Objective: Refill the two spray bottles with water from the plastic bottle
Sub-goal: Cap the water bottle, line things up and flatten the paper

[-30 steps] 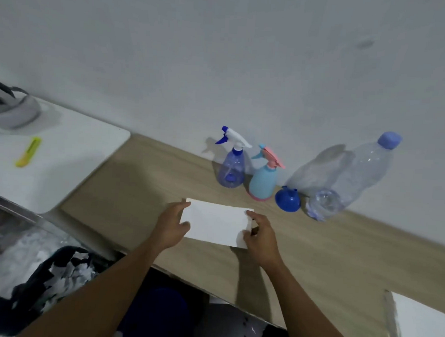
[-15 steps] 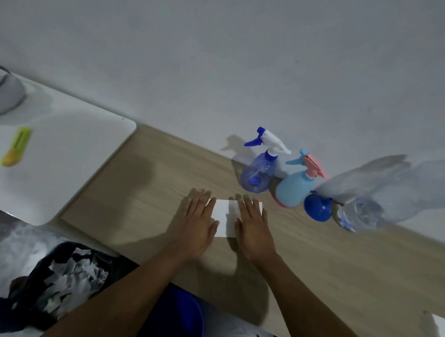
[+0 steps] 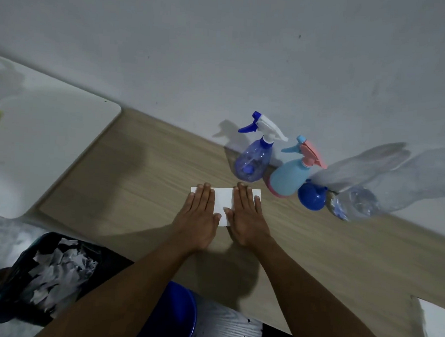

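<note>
**While the refill is waiting, nothing is being gripped**

As the head camera is looking down, the left hand (image 3: pixel 199 214) and right hand (image 3: pixel 248 216) are lying flat, fingers straight, on a white paper sheet (image 3: pixel 223 201), gripping nothing. Beyond the sheet the blue spray bottle (image 3: pixel 253 162) is standing; right of the sheet the turquoise spray bottle (image 3: pixel 288 177), blue funnel (image 3: pixel 312 197) and plastic bottle (image 3: pixel 394 186) are lining up, the last slanting rightward. The right hand is sitting nearer them.

Blue spray bottle (image 3: pixel 252 162), teal spray bottle (image 3: pixel 288 177), funnel (image 3: pixel 312 197) and plastic bottle (image 3: pixel 393 191) line the wall (image 3: pixel 221 53); tabletop (image 3: pixel 139 190) leftward lies free.
</note>
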